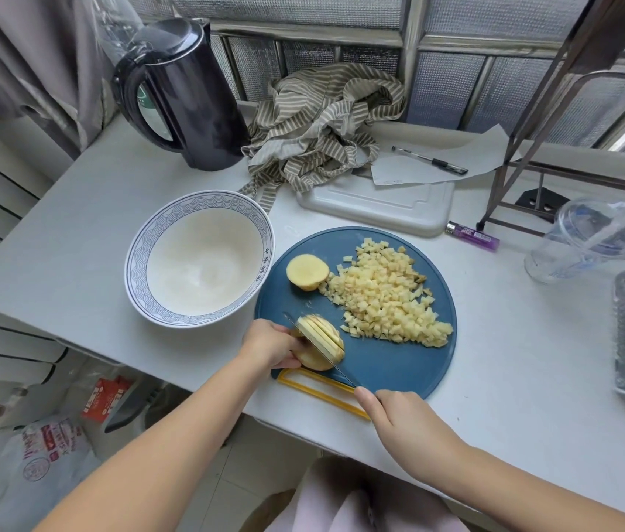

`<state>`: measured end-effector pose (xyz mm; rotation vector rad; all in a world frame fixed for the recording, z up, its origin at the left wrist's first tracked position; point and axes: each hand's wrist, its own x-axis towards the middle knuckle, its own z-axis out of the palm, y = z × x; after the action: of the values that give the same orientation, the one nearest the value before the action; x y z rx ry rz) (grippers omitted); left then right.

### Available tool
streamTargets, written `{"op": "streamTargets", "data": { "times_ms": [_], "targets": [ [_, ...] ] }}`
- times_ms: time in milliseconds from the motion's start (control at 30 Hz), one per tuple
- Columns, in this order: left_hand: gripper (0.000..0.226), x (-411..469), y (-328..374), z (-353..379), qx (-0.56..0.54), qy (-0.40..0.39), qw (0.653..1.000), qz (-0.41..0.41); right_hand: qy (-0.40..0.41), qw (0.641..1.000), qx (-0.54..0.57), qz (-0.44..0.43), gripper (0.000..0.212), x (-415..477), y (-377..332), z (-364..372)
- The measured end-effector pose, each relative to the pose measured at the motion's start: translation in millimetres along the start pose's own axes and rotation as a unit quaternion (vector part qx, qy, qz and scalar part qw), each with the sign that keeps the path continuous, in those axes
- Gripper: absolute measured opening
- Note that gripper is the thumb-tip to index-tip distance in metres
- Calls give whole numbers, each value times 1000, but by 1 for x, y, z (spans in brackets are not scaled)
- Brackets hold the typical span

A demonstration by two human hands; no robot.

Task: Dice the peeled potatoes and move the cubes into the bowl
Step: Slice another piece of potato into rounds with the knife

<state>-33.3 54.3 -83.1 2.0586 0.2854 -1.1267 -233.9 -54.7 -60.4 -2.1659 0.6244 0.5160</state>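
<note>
Leftmost, white bowl (pixel 203 263) with a blue-patterned rim, just beside the round blue cutting board (pixel 380 362). Next, left hand (pixel 270 345) at the board's near-left edge, fingers curled onto a potato half (pixel 322 339) and clamping it down; fingertips hidden behind blade and slices. Potato half sliced partway, cuts running parallel to the knife (pixel 345 376). Blade thin and hard to make out against the board, lying diagonally: tip toward the far left past the potato, long axis slanting down to the near right. Farther back, second potato half (pixel 307 271), round pale face upward, touching the heap of cubes (pixel 387 297) spread over the board's right side. Under the blade, yellow frame (pixel 318 393) along the board's near edge. Rightmost, right hand (pixel 399 412) closed around the knife handle, handle wholly hidden in the grip, thumb stretched toward the blade.
</note>
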Motion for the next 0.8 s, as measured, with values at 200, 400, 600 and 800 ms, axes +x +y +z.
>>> {"op": "streamTargets", "data": {
  "times_ms": [200,400,600,800],
  "targets": [
    [26,1,-2,1,-6,8,1000,5,-15,1000,14,0,57,12,1,-1],
    [34,2,-1,1,-17,7,1000,9,-15,1000,10,-8,58,31,0,2],
    [44,-2,-1,3,-32,9,999,3,-23,996,86,10,56,37,1,-3],
    [46,-14,1,0,-32,-7,999,-2,-28,989,146,4,57,30,0,-14]
  ]
}}
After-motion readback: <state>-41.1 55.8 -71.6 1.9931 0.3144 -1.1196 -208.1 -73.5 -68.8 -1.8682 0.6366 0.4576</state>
